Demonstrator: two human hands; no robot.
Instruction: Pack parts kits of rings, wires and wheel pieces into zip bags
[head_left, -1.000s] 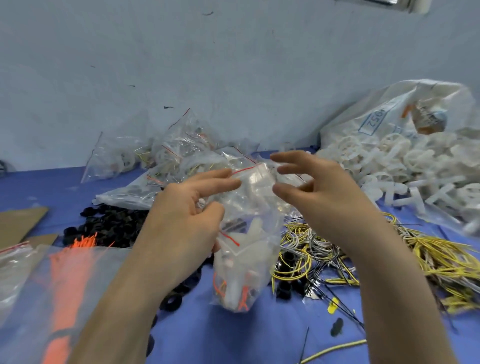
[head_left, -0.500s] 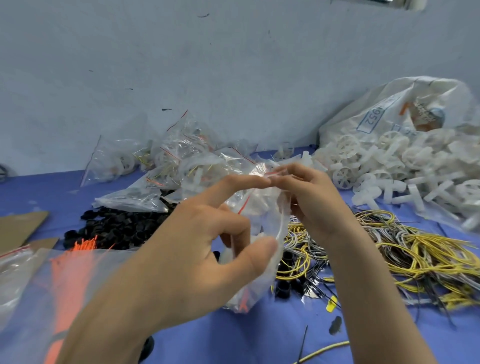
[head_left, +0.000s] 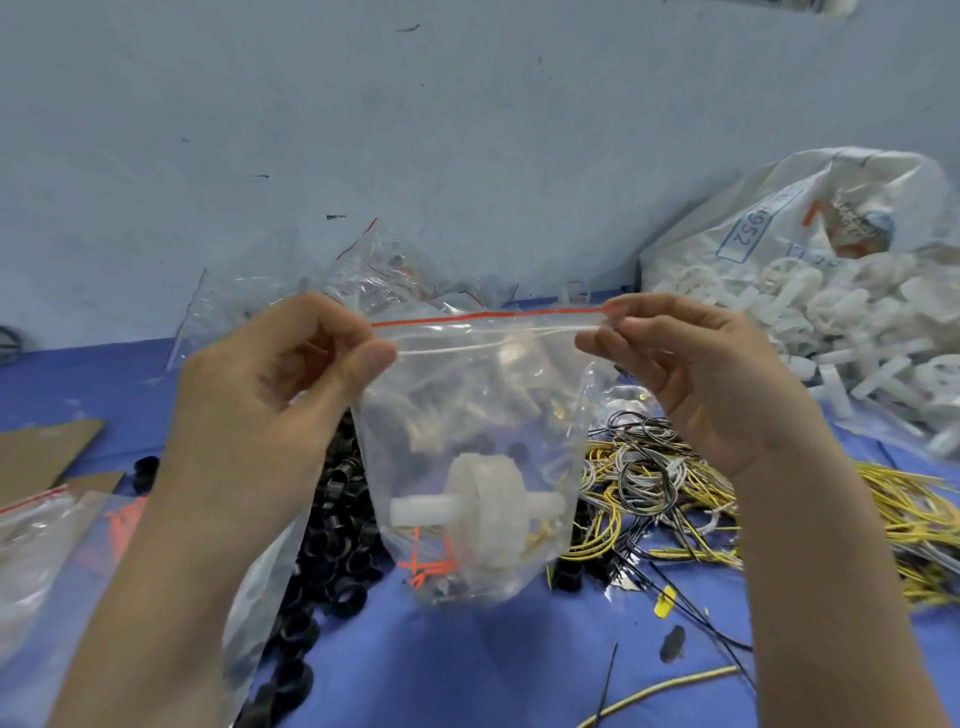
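A clear zip bag (head_left: 467, 395) with a red strip along its top hangs between my hands above the blue table. My left hand (head_left: 275, 384) pinches its top left corner, and my right hand (head_left: 696, 374) pinches its top right corner, so the zip edge is pulled straight. Inside, at the bottom, lie a white wheel piece (head_left: 483, 506) on its axle, orange ties (head_left: 428, 564) and some yellow wire. Below the bag's left side spreads a heap of black rings (head_left: 332, 525). Yellow and grey wires (head_left: 675, 488) lie in a tangle to the right.
A big sack of white wheel pieces (head_left: 841, 312) fills the back right. Filled zip bags (head_left: 291, 291) are piled against the wall behind my hands. A bag of orange ties (head_left: 78, 551) and cardboard (head_left: 41, 452) lie at the left. Loose wire (head_left: 660, 691) crosses the front of the blue table (head_left: 493, 670).
My hands have moved apart from the middle to the bag's two top corners. The crumpled bag now hangs flat with its zip edge stretched straight.
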